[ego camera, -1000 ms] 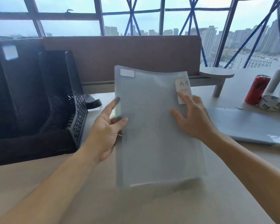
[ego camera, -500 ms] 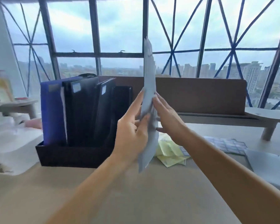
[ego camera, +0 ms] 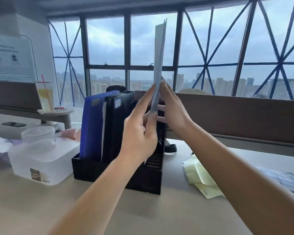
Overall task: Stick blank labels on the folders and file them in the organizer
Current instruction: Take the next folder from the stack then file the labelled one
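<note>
Grip: both hands pressed flat against 1 grey folder [ego camera: 159, 53], held upright and seen edge-on. Left hand [ego camera: 139, 131] closed on its left face, fingers extended up along the sheet, thumb behind. Right hand [ego camera: 174, 112] flat against the right face, fingers spread, palm not curled; folder sandwiched between the 2 hands.

Change vs. 0.5 s ago: folder was edge-on then too; it now stands higher and sits directly above the black organizer [ego camera: 119, 175], which has come closer under the hands.

Folder: thin, pale grey, translucent; top edge well above the hands, lower edge hidden behind the left hand. Label not visible from this angle.

Left of the grip: blue folder [ego camera: 92, 126] and black folders [ego camera: 120, 119], white labels near their tops, standing in the organizer. Right of the grip, lower: yellow sheets [ego camera: 199, 177] on the desk [ego camera: 41, 209].
</note>
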